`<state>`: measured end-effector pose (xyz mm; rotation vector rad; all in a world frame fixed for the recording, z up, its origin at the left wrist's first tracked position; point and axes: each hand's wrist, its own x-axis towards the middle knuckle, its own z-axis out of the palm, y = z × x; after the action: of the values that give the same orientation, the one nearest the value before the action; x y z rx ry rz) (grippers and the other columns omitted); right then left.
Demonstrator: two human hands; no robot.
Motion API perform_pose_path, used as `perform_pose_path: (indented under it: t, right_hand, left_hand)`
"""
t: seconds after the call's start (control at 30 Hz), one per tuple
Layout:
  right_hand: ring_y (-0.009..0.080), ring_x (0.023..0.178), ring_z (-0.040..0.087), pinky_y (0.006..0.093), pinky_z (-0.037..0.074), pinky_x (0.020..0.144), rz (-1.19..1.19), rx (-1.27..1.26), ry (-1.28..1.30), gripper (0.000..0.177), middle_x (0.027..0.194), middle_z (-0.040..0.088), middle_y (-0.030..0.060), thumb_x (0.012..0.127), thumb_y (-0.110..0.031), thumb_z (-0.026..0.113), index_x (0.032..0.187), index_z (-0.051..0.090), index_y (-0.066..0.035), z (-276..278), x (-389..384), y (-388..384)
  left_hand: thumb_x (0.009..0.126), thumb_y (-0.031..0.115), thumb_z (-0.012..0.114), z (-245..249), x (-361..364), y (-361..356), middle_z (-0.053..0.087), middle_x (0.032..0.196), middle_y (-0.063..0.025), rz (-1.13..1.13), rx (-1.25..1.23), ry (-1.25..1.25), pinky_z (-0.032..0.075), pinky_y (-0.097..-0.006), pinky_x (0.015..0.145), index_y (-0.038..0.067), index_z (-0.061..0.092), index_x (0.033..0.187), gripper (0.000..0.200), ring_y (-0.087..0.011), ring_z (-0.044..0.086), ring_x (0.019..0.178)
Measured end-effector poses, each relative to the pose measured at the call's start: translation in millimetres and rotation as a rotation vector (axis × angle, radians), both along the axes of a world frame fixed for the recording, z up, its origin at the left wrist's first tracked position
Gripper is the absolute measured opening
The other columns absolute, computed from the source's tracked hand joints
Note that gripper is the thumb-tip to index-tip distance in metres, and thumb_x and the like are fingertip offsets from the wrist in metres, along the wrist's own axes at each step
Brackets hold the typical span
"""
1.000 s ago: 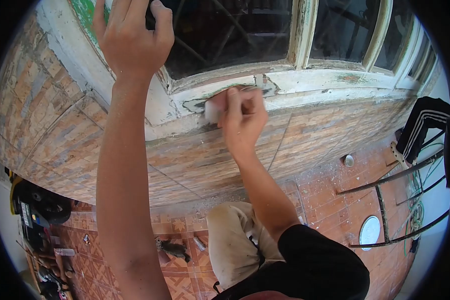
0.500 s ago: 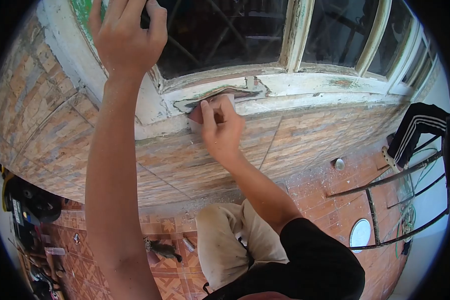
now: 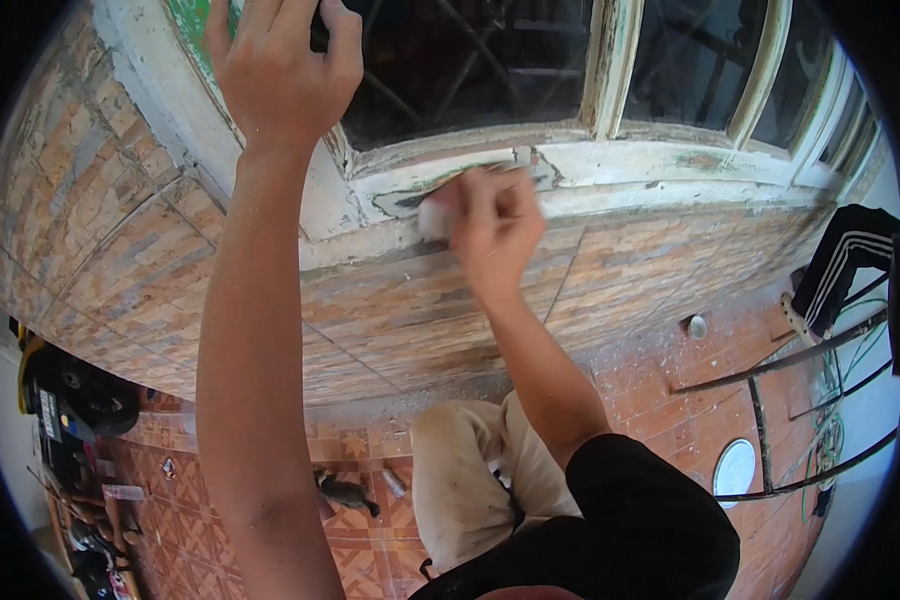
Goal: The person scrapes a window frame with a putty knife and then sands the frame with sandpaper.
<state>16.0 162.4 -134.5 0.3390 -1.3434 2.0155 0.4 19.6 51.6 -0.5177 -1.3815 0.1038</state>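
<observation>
The right hand (image 3: 495, 228), gripping sandpaper (image 3: 434, 216), had slid rightward along the window frame (image 3: 650, 160). The sandpaper lay lengthwise along it, pointing left. The left hand (image 3: 280, 70) clutched the frame's upright.

The left hand (image 3: 280, 70) reaches to the top edge, which cuts off its fingertips, so its hold on the window frame (image 3: 620, 160) cannot be read. The right hand (image 3: 495, 235) is blurred. Its fingers cover most of the pale block (image 3: 432, 215) pinched in them, leaving only one corner in sight, and what the block is made of cannot be told. Behind the dark glass (image 3: 470, 70) only faint bars show. On the floor tiles (image 3: 660, 390) a small dark thing (image 3: 345, 492) is too small to identify. The clutter (image 3: 65, 410) at lower left and the striped dark garment (image 3: 850, 255) at right are cut by the round border.
</observation>
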Motion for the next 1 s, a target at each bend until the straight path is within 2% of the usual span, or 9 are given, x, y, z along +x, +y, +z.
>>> perform_pose_path:
  t: [0.13,0.3,0.37,0.5,0.53,0.7,0.83,0.9,1.0]
  right_hand:
    - [0.0107,0.058,0.055,0.0283,0.046,0.056,-0.04,0.279,-0.018,0.019,0.061,0.06,0.0109,0.095,-0.009,0.065,0.08,0.055,-0.002,1,9,-7]
    - [0.0117,0.057,0.056,0.029,0.045,0.056,-0.061,0.06,0.0,0.02,0.063,0.063,0.0101,0.094,-0.009,0.066,0.079,0.055,-0.002,-2,1,-3]
    - [0.0105,0.057,0.054,0.0287,0.044,0.055,0.052,0.331,0.022,0.021,0.062,0.061,0.0081,0.095,-0.008,0.065,0.079,0.054,-0.002,0,9,-4]
    - [0.0117,0.057,0.053,0.0297,0.045,0.055,0.071,-0.068,-0.118,0.021,0.061,0.058,0.0082,0.094,-0.009,0.066,0.078,0.054,-0.002,6,7,-5]
    - [0.0107,0.056,0.052,0.0281,0.044,0.055,-0.057,0.235,-0.044,0.021,0.06,0.055,0.0074,0.095,-0.009,0.065,0.079,0.054,-0.002,-1,11,-8]
    - [0.0118,0.058,0.056,0.0282,0.046,0.057,0.064,0.044,-0.052,0.021,0.06,0.056,0.0091,0.095,-0.01,0.065,0.079,0.053,-0.003,4,5,-1]
    - [0.0132,0.055,0.059,0.028,0.046,0.054,0.057,0.288,-0.054,0.02,0.061,0.059,0.0087,0.096,-0.009,0.065,0.082,0.052,-0.004,-2,10,-8]
    - [0.0154,0.055,0.061,0.0287,0.047,0.055,0.156,-0.141,-0.126,0.018,0.062,0.06,0.0092,0.097,-0.009,0.064,0.083,0.053,-0.004,19,15,3]
    - [0.013,0.058,0.059,0.0286,0.047,0.057,0.062,0.143,-0.077,0.014,0.063,0.06,0.0066,0.097,-0.009,0.064,0.084,0.058,-0.006,-5,13,-6]
  left_hand:
    - [0.085,0.002,0.056,0,-1,-1,0.067,0.123,-0.0219,-0.012,0.0,0.009,0.032,-0.0538,0.114,-0.001,0.064,0.095,0.013,-0.0384,0.06,0.124]
    - [0.085,0.002,0.056,-2,-1,-4,0.067,0.124,-0.0217,0.005,0.003,0.018,0.032,-0.0537,0.114,-0.001,0.064,0.095,0.013,-0.0385,0.059,0.124]
    - [0.085,0.002,0.056,-1,-2,-2,0.067,0.124,-0.0216,0.003,-0.009,0.034,0.032,-0.0537,0.114,-0.001,0.064,0.094,0.013,-0.0384,0.059,0.124]
    - [0.084,0.002,0.056,-1,0,-1,0.067,0.124,-0.0211,0.019,0.014,0.027,0.033,-0.0538,0.113,-0.001,0.064,0.094,0.013,-0.0378,0.06,0.124]
    - [0.084,0.002,0.056,-1,0,0,0.067,0.123,-0.0209,0.016,0.017,0.02,0.033,-0.0538,0.113,0.0,0.064,0.094,0.013,-0.0375,0.06,0.124]
    - [0.083,0.002,0.057,0,4,1,0.067,0.123,-0.0199,0.002,0.02,0.013,0.033,-0.0534,0.113,0.0,0.064,0.095,0.014,-0.036,0.06,0.124]
    - [0.082,0.003,0.059,0,6,3,0.068,0.122,-0.0189,0.032,0.045,-0.026,0.034,-0.053,0.113,0.001,0.065,0.096,0.015,-0.0344,0.061,0.123]
    - [0.083,0.004,0.06,-2,4,1,0.068,0.12,-0.0179,-0.03,0.026,0.027,0.034,-0.0532,0.113,0.002,0.065,0.096,0.015,-0.0335,0.061,0.122]
    - [0.083,0.006,0.06,-2,0,0,0.069,0.118,-0.0169,-0.065,0.026,0.046,0.034,-0.053,0.113,0.003,0.065,0.095,0.013,-0.0321,0.062,0.121]
